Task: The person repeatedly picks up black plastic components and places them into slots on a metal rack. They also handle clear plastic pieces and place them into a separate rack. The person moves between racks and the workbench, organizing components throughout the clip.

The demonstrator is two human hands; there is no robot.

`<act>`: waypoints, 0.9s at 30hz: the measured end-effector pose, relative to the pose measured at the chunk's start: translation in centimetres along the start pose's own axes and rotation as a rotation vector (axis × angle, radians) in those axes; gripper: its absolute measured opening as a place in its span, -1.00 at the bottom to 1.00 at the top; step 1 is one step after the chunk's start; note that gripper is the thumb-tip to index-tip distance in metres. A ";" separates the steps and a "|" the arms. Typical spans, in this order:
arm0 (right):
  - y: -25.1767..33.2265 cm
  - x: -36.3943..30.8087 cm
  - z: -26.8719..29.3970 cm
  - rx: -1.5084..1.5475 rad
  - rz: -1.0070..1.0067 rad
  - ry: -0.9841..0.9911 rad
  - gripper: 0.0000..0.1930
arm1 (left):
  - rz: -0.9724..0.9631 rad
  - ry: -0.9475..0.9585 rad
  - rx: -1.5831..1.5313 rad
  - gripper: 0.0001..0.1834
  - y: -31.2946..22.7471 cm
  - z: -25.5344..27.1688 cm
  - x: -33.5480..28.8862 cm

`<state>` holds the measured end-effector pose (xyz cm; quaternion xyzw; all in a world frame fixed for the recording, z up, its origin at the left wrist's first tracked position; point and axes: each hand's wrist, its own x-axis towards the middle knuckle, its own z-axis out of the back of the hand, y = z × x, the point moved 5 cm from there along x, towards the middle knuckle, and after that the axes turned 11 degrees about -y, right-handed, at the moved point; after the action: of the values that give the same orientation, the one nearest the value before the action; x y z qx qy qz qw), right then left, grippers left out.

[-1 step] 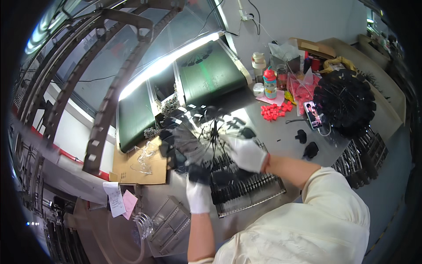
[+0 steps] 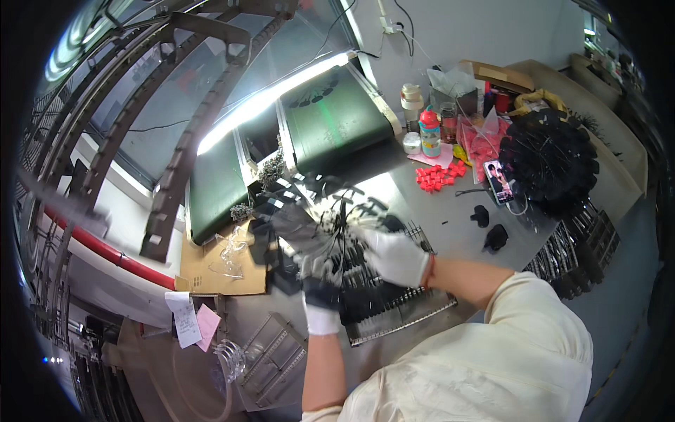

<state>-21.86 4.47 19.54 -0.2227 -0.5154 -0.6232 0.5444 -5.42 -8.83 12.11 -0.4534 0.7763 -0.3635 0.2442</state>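
A round, wheel-like cluster of black pieces on thin stems hangs tilted over the metal table, partly smeared by motion. My left hand, in a white glove, grips its near edge; black pieces cover part of the fingers. At the cluster's right side is my right hand, also white-gloved. Its fingers are drawn together toward the stems, and what they hold is too small to make out. Beneath both hands lies a metal rack filled with rows of black pieces.
A larger black cluster stands at the right, beside a lit phone. Red pieces, bottles and two loose black pieces lie nearby. A green conveyor belt is behind; cardboard and an overhead metal rack stand left.
The black cluster has turned and shifted slightly, its pieces now more blurred. Black pieces now cover more of my left glove. The overhead rack has swung a little.
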 end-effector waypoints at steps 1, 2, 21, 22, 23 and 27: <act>2.1 -1.0 0.6 0.020 -0.039 0.046 -0.45 | -0.023 0.102 0.271 -0.50 0.6 0.5 0.9; 3.9 -2.2 0.8 0.042 -0.082 0.097 -0.46 | -0.080 0.206 0.561 -0.50 1.3 1.4 1.8; 5.1 -3.7 6.6 0.725 -0.946 -0.216 -0.88 | 0.423 0.666 0.048 -0.18 0.3 -9.7 -6.7; 4.9 -3.7 6.8 0.785 -0.977 -0.240 -0.87 | 0.417 0.678 0.071 -0.18 0.5 -10.2 -7.1; 4.8 -3.8 6.9 0.870 -1.026 -0.234 -0.85 | 0.411 0.693 0.087 -0.17 0.4 -10.8 -7.4; 2.9 -4.2 7.3 0.824 -1.001 -0.058 -0.86 | 0.377 0.730 0.165 -0.15 0.2 -12.2 -8.5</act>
<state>-19.99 13.16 19.87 0.2548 -0.7684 -0.5463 0.2149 -10.19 2.90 19.93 -0.1238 0.8496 -0.5102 0.0507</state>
